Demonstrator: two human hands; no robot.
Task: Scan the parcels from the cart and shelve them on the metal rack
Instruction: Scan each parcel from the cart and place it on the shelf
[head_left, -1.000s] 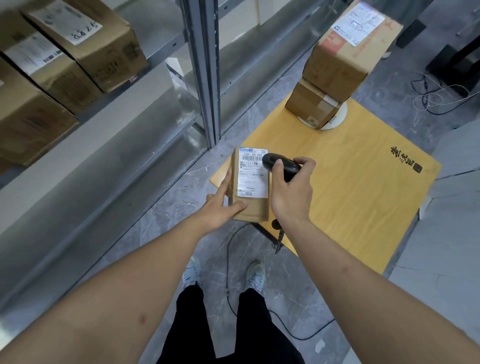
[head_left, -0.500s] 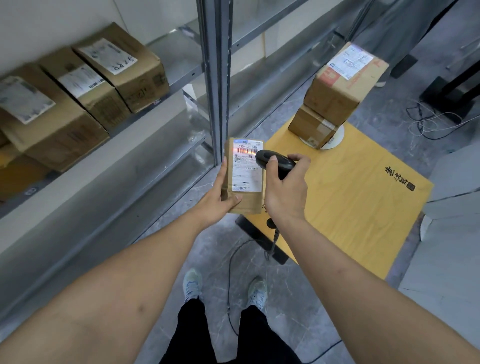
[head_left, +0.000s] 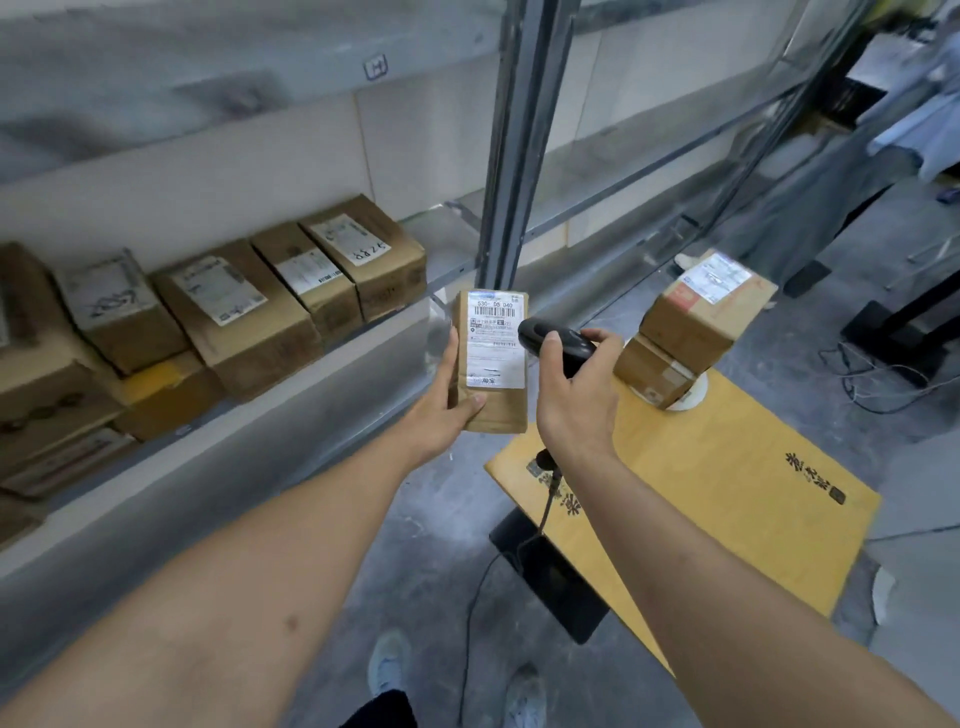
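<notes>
Right now I am seeing open grey floor running from 6 o'clock up between the metal rack at 9 o'clock and the yellow cart at 3 o'clock. The rack's upright post is standing just behind the parcel, and the shelf edge is lying close at 10 o'clock. My left hand is reaching forward, palm up, its thumb and fingers wrapping the parcel's lower left side. My right hand is curling round the black scanner, whose head is pointing at the label from 3 o'clock. That parcel is a slim brown carton held upright in mid-air, white barcode label facing me. Shelved boxes are sitting in a row at 9 o'clock; two stacked boxes are resting on the cart's far corner at 2 o'clock.
</notes>
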